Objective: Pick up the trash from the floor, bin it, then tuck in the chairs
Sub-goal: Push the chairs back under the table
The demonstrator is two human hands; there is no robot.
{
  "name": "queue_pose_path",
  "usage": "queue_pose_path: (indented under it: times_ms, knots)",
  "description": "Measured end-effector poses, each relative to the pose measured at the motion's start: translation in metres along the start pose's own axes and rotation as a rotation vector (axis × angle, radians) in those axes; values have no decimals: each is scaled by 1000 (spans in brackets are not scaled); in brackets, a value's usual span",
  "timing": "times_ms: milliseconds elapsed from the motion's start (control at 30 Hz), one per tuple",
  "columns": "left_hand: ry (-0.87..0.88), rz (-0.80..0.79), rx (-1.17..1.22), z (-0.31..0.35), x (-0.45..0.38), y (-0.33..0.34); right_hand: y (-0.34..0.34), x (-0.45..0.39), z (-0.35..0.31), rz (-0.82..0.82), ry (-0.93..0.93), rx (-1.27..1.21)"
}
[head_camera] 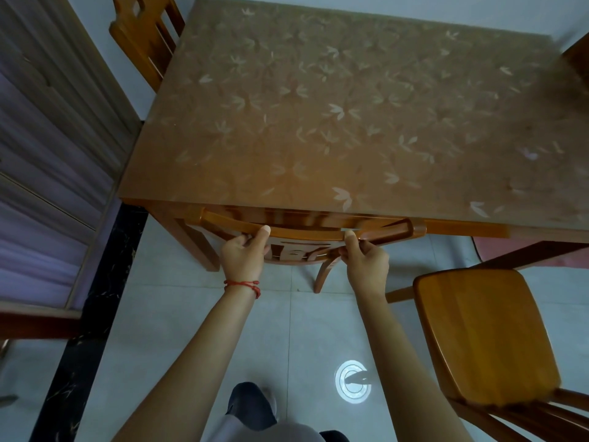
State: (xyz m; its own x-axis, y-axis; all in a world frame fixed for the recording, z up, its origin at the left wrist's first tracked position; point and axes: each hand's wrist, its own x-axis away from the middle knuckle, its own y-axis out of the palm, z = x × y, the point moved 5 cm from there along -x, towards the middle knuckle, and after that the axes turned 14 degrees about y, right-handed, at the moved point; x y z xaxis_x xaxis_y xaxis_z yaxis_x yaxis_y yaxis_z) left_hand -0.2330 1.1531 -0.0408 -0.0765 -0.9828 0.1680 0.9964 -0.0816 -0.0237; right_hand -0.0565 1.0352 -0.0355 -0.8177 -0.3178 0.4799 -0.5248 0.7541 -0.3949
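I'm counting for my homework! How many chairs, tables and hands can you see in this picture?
Chairs: 3 – one held by its top rail at the near edge, one at the far left, one pulled out on the right. A brown blur at the far right edge cannot be identified.
Tables: 1
Hands: 2 – left, right
Total: 6

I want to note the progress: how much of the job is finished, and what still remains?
No trash shows on the visible floor, so that part looks done; no bin is in view. Both the left hand and right hand grip the top rail of the near chair, already under the table. The chair on the right still stands out.
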Motion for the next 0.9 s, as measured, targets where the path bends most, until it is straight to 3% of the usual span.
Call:
queue_pose_path:
  times_ms: [633, 900]
  knots:
    - [15, -107, -220, 2, 11, -5, -12, 29, 5, -32, -24, 32]
    - [249, -444, -432, -1, 67, 16, -63, 64, 68, 30, -48, 186]
